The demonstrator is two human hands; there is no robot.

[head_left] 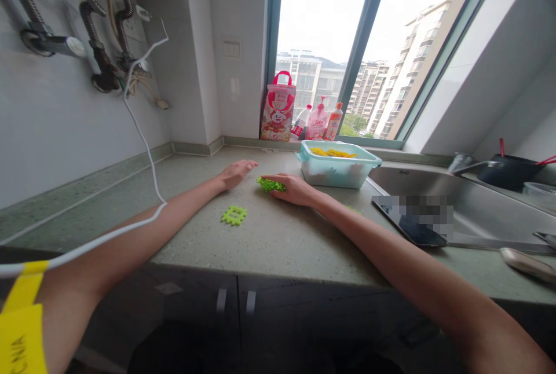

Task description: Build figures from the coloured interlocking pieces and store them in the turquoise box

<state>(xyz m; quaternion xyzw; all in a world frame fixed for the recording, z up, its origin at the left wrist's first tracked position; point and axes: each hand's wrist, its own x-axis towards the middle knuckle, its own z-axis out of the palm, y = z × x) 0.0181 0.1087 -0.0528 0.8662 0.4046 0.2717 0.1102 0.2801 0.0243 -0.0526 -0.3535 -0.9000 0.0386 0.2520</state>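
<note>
My right hand (296, 190) is curled over a small heap of bright green plastic pieces (266, 184) on the countertop, its fingers and thumb around them; part of the heap is hidden. My left hand (236, 175) is just to the left, fingers stretched forward, holding nothing that I can see. Nearer to me, a flat green lattice piece (234, 216) with notched edges lies by itself. Behind my right hand stands a pale blue plastic tub (336, 172) with yellow pieces (332, 153) showing above its rim.
A steel sink (408, 180) is on the right, with a phone (408, 223) at its edge. A white cable (141, 125) hangs down across my left forearm. Bottles (318, 122) and a red-pink package (278, 110) stand by the window. Faucet (467, 162) and black pot (506, 171) are beyond.
</note>
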